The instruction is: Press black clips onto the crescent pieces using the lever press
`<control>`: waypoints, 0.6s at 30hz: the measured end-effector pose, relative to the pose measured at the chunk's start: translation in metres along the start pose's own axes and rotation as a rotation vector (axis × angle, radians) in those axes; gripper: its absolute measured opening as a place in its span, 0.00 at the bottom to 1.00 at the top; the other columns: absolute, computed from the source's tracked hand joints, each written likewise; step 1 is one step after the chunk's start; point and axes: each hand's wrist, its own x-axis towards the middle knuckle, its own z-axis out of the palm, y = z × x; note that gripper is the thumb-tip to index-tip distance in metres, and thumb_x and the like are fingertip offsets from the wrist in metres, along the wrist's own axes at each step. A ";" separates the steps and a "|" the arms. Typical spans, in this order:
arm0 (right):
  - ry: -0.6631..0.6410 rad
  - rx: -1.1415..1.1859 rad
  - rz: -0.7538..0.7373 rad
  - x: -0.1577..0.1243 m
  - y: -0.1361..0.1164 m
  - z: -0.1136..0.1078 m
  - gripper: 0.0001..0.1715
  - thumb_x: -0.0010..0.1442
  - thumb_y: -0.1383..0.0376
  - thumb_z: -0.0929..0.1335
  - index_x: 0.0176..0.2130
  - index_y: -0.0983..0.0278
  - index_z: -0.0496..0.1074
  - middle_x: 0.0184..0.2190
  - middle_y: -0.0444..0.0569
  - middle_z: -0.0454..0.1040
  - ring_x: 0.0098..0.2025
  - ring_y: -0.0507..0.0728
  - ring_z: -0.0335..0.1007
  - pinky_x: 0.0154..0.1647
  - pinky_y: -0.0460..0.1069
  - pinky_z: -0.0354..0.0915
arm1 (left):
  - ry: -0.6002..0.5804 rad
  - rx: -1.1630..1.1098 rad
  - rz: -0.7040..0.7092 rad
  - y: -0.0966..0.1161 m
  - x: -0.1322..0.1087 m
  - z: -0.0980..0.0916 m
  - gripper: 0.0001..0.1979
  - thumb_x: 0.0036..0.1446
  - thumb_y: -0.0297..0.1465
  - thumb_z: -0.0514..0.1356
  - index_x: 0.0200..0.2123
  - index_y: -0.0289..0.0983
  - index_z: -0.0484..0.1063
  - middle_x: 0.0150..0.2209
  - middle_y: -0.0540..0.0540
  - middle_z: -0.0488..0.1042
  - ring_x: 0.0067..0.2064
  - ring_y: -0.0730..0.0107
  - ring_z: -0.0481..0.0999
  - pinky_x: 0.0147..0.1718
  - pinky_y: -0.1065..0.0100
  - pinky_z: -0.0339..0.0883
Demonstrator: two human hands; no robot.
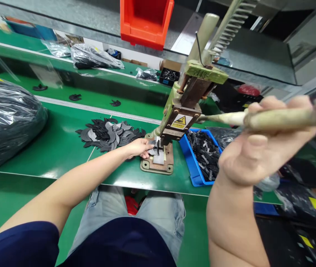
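Observation:
My left hand [140, 148] pinches a small dark curved plastic piece [151, 151] at the base of a green hand press [171, 107]. The piece lies under the ram, over a light metal plate [158, 159]. Raised at the right, my right hand [258, 148] is wrapped round the press's lever handle [277, 118], which is slightly blurred. Left of the press is a pile of grey and black curved pieces [113, 133]. On its right stands a blue bin [194, 167] full of small black parts.
A big plastic bag of dark parts [7, 118] sits at the left. An orange-red bin [147, 26] hangs over the bench from the shelf. Behind the press runs a green conveyor [96, 100] with a few curved pieces and bagged parts [94, 57] beyond.

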 end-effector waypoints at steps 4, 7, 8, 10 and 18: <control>0.168 0.020 0.021 -0.032 0.013 -0.005 0.27 0.67 0.57 0.72 0.61 0.63 0.70 0.56 0.57 0.73 0.60 0.64 0.75 0.61 0.62 0.71 | -0.002 -0.028 0.168 -0.007 -0.036 -0.009 0.24 0.59 0.49 0.72 0.32 0.38 0.65 0.19 0.50 0.75 0.20 0.73 0.76 0.20 0.76 0.66; -0.021 -0.052 0.372 -0.108 0.019 0.000 0.17 0.63 0.60 0.74 0.50 0.62 0.76 0.45 0.51 0.78 0.48 0.57 0.78 0.55 0.58 0.76 | -0.047 -0.001 0.235 -0.007 -0.071 -0.013 0.26 0.58 0.53 0.70 0.32 0.39 0.65 0.19 0.49 0.76 0.20 0.71 0.76 0.20 0.74 0.67; -0.242 0.003 0.513 -0.134 0.018 0.004 0.17 0.63 0.60 0.74 0.51 0.61 0.76 0.45 0.52 0.79 0.47 0.57 0.79 0.55 0.58 0.77 | -0.059 0.006 0.239 -0.005 -0.081 -0.012 0.26 0.58 0.53 0.70 0.32 0.39 0.65 0.19 0.49 0.76 0.20 0.71 0.76 0.20 0.74 0.67; -0.494 0.154 0.713 -0.173 0.011 0.014 0.19 0.64 0.60 0.74 0.54 0.60 0.75 0.47 0.53 0.81 0.49 0.58 0.81 0.54 0.57 0.78 | -0.078 0.013 0.231 -0.001 -0.098 -0.007 0.26 0.58 0.54 0.70 0.32 0.39 0.65 0.19 0.50 0.76 0.19 0.71 0.75 0.20 0.74 0.66; -0.525 0.316 0.772 -0.211 -0.014 0.041 0.09 0.66 0.57 0.73 0.41 0.60 0.76 0.38 0.47 0.80 0.39 0.55 0.78 0.44 0.52 0.75 | -0.139 0.027 0.206 0.000 -0.118 0.017 0.26 0.58 0.55 0.69 0.30 0.40 0.65 0.18 0.51 0.74 0.17 0.72 0.72 0.19 0.73 0.64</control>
